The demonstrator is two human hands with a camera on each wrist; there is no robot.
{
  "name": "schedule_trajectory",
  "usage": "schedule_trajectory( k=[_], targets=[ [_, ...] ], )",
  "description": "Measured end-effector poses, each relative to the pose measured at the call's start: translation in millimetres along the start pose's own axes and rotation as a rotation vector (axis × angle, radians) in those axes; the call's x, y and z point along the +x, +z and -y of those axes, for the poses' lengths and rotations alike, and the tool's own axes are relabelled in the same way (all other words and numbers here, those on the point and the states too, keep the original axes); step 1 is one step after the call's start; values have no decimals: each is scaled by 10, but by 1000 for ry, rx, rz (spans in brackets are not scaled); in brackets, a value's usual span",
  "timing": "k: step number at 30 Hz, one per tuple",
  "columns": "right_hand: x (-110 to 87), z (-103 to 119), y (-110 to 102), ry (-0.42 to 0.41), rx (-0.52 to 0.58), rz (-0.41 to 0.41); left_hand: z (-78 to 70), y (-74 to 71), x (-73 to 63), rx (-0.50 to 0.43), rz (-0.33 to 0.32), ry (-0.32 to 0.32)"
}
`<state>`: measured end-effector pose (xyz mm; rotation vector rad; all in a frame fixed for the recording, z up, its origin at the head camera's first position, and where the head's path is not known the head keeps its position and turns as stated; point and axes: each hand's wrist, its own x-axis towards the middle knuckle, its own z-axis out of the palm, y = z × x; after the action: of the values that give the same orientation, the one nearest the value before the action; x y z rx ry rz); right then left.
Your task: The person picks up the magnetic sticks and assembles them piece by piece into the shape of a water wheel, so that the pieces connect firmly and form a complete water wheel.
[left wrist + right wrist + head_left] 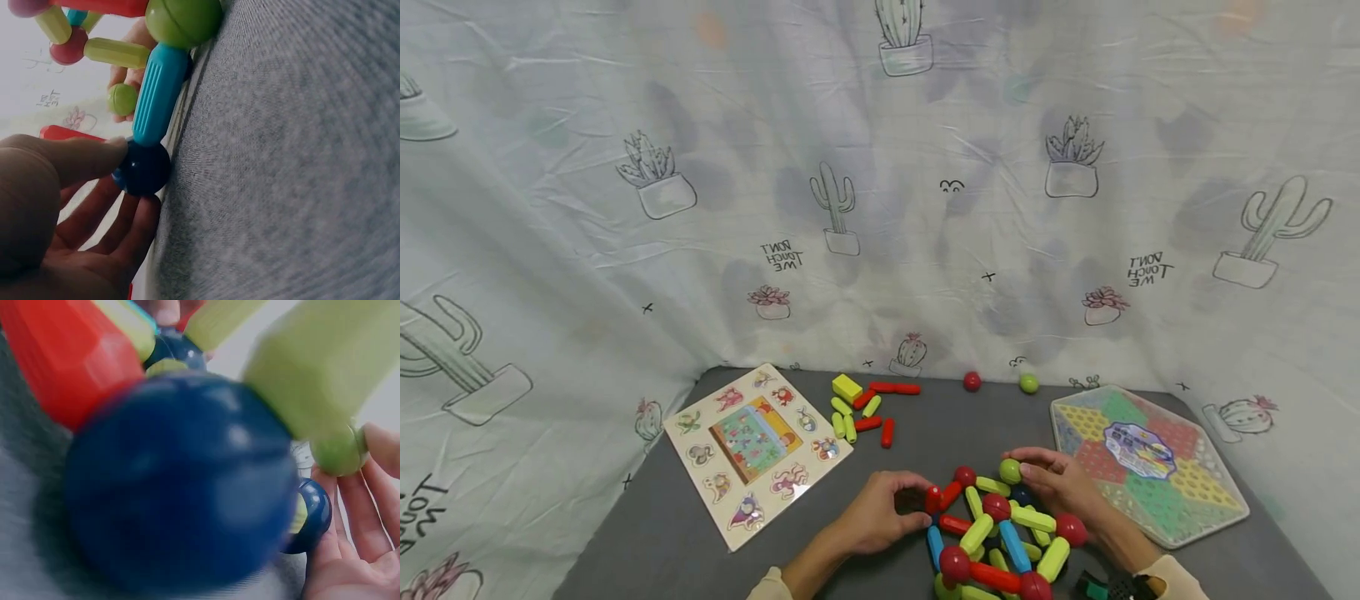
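Observation:
A structure of coloured rods and balls stands on the grey table, with red balls (996, 507) on its upper part and yellow-green rods (1033, 519) between them. On its left side my left hand (880, 512) pinches a dark blue ball (144, 167) between thumb and fingers. A light blue rod (159, 97) joins that ball to a green ball (183, 20). An upright red rod (933, 499) is beside the fingertips. At the far side, my right hand (1063, 483) holds a green ball (1011, 471) by thumb and fingertips. Another dark blue ball (181, 481) fills the right wrist view.
Loose red and yellow-green rods (849, 428) lie at the back left, near a yellow block (847, 388). A wooden picture board (700, 479) lies left, a hexagonal game board (1078, 446) right. One red ball (972, 382) and one green ball (1028, 383) sit by the curtain.

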<state>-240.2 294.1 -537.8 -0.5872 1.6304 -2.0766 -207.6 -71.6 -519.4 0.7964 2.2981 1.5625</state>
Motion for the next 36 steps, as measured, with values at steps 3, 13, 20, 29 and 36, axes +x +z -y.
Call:
schedule_trajectory(
  k=[3,13,20,29,36],
  targets=[
    [-102,17,56,85,-11,-80,11,0,9,3,-42,5],
    [-414,42,240,180,84,-58,21,-20,75,-4,-133,-47],
    [-444,73,365,176,146,45,70,-70,119,-1,-109,-42],
    [36,355,547,-25,-78,28,92,-99,125,-45,-52,-60],
    [472,401,717,-68,-235,60,134,-74,130,-44,-23,-27]
  ],
)
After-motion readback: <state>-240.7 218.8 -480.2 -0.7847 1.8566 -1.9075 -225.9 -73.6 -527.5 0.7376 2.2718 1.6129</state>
